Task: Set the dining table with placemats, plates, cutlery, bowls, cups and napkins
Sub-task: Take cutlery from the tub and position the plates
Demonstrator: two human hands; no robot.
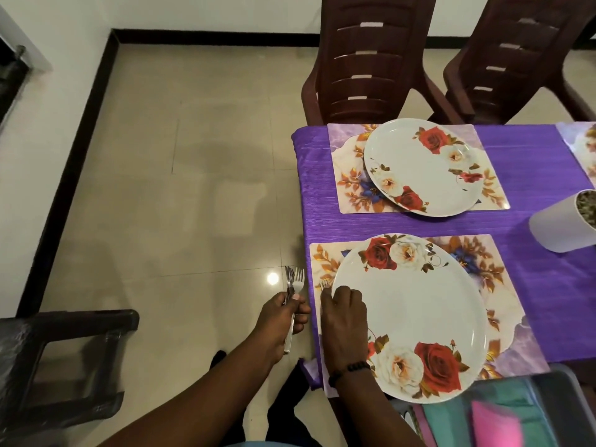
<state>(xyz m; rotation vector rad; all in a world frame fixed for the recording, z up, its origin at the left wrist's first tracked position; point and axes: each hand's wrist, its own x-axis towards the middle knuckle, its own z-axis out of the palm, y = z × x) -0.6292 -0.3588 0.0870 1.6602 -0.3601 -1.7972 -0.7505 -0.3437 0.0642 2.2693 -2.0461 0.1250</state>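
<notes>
Forks [295, 282] sit bunched in the left hand [283, 317]; right hand [343, 314] pinches one fork [324, 285] beside the plate [416, 317]. Loose holding could drop them.

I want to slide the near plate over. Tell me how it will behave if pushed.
The near plate looks rigid and glossy, so it would probably glide on the smooth placemat rather than flex. Its right rim overhangs the table edge, so it might tip.

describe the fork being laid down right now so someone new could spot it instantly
Start at the purple tablecloth and take the nearer floral plate. Along its left rim, on the placemat, lies a fork under the right hand. Only its tines show, unlike the bunch of forks the left hand grips off the table.
</notes>
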